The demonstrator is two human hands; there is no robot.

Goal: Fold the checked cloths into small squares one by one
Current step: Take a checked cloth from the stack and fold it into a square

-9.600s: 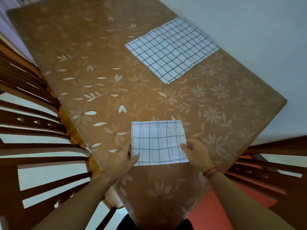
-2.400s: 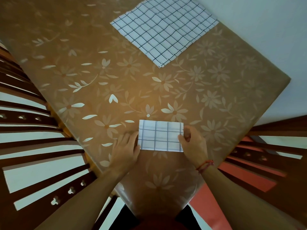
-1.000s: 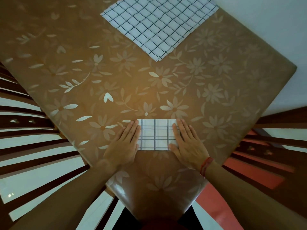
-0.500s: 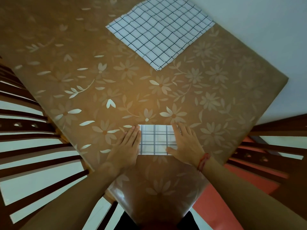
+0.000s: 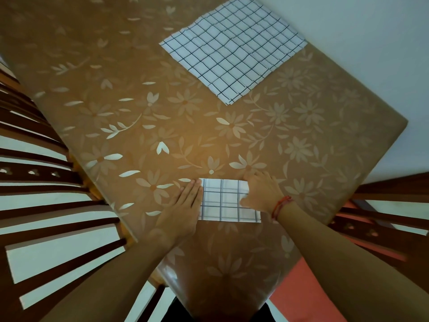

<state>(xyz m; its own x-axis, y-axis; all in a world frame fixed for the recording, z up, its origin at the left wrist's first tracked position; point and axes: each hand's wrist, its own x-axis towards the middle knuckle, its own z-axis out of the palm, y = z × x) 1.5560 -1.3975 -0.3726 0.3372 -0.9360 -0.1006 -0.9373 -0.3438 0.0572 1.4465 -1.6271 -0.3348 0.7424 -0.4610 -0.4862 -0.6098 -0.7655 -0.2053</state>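
A small folded checked cloth (image 5: 224, 201) lies near the front corner of the table. My left hand (image 5: 184, 205) lies flat with straight fingers along the cloth's left edge. My right hand (image 5: 263, 192) grips the cloth's right edge, fingers curled over the top and the thumb under the edge. A stack of larger unfolded checked cloths (image 5: 234, 45) lies flat at the far side of the table.
The table (image 5: 139, 101) wears a brown flowered cover and points a corner toward me. Dark wooden chair backs stand at the left (image 5: 34, 182) and at the right (image 5: 383, 205). A pale wall (image 5: 371, 43) runs along the table's far right side.
The folded cloth has gone from a wide rectangle to a small one. In the last second my right hand has moved from lying flat on the cloth to curling round its right edge.
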